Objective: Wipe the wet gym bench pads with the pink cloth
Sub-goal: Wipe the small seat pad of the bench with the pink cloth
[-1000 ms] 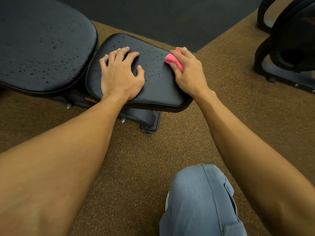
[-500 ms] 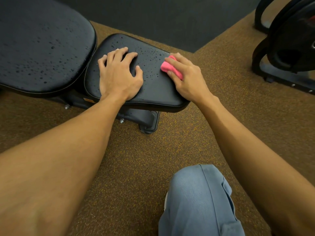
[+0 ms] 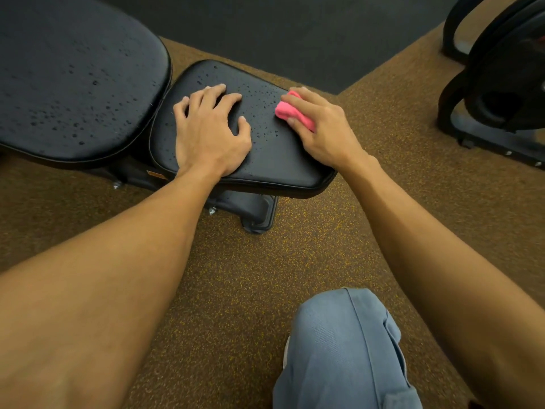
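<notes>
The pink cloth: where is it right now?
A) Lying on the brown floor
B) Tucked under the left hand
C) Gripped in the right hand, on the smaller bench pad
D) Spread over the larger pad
C: the right hand grips the bunched pink cloth against the smaller bench pad, which is dotted with droplets, while the left hand rests on that pad without any cloth.

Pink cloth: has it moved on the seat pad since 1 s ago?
Yes, slightly: the pink cloth held in the right hand has slid left across the seat pad, in from its right edge toward the resting left hand.
</notes>
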Tool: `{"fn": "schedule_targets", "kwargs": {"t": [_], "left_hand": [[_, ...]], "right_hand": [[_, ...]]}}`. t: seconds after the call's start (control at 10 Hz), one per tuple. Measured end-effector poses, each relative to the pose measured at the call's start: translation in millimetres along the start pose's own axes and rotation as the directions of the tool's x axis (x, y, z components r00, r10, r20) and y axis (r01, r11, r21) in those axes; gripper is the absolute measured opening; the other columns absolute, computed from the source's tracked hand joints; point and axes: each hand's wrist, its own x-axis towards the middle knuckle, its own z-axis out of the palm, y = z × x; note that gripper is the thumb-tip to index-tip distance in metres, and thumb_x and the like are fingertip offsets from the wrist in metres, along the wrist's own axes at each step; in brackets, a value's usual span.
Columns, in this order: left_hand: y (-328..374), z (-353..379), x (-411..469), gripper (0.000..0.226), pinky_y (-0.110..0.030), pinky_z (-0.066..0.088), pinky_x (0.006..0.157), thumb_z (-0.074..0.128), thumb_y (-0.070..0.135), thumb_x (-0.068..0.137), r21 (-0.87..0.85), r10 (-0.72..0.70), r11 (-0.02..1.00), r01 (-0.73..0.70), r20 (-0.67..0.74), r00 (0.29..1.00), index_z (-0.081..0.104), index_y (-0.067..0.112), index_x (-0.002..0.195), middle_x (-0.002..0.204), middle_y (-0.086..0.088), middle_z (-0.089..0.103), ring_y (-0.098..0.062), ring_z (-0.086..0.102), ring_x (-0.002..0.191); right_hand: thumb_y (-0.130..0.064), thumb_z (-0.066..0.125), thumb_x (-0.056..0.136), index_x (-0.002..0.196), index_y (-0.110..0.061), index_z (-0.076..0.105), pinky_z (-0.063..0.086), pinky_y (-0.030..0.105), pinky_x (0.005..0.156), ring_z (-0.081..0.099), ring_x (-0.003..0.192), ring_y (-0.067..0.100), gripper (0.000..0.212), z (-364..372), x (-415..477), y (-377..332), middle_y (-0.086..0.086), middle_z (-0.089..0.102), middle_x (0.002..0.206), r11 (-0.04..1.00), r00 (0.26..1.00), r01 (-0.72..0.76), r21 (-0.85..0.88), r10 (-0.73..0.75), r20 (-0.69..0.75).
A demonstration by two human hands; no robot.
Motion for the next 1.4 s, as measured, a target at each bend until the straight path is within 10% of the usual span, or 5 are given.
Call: {"fn": "schedule_targets", "kwargs": {"t": [1.4], "left_hand": [[-1,-1,0,0.053,-0.047,0.023,0.126,0.044,0.052,0.097,-0.017,-0.009,1.000,0.009,-0.012,1.000,0.060,0.033,0.144,0.159,0.007,0.049,-0.016,0.038,0.149]], "right_hand": [[-0.042,0.056,0.109,0.145,-0.021,0.065,0.031,0.034,0.124,0.044,0.152,0.026,0.043,-3,5,-3,0.001,0.058,0.154,0.995,0.993,-0.096,-0.008,0.095,-0.072]]}}
